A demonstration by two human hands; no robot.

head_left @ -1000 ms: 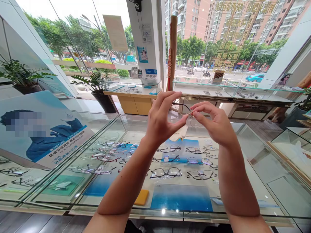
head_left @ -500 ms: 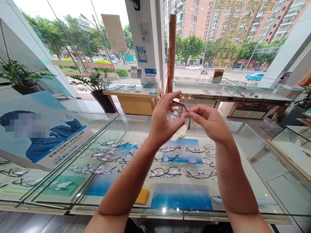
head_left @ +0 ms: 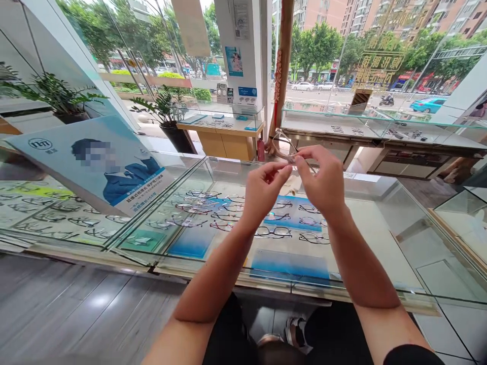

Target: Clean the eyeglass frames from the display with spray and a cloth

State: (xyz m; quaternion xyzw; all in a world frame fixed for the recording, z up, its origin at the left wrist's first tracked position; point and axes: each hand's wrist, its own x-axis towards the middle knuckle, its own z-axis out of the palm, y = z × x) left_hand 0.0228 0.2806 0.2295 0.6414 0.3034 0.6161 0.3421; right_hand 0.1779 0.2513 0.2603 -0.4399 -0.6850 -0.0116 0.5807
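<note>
A pair of thin-rimmed glasses [head_left: 280, 144] is held up above the glass display case. My right hand [head_left: 321, 177] pinches it between thumb and fingers, with one lens rim standing out to the upper left and part of the frame hidden behind the fingers. Just left of it, my left hand [head_left: 264, 190] has its fingers curled and thumb pressed against the index finger, close to the glasses; whatever is between the fingertips is too small to make out. Several glasses [head_left: 276, 232] lie in rows inside the case under my forearms.
A blue and white poster board [head_left: 95, 126] with a portrait stands on the case at the left. Potted plants [head_left: 167, 109] are behind it. Further display counters [head_left: 216, 142] line the windows, and a street shows outside.
The view has tilted down and turned left. My left hand, which was spread around the glasses, has closed its fingers and come lower. The glasses have turned in my right hand.
</note>
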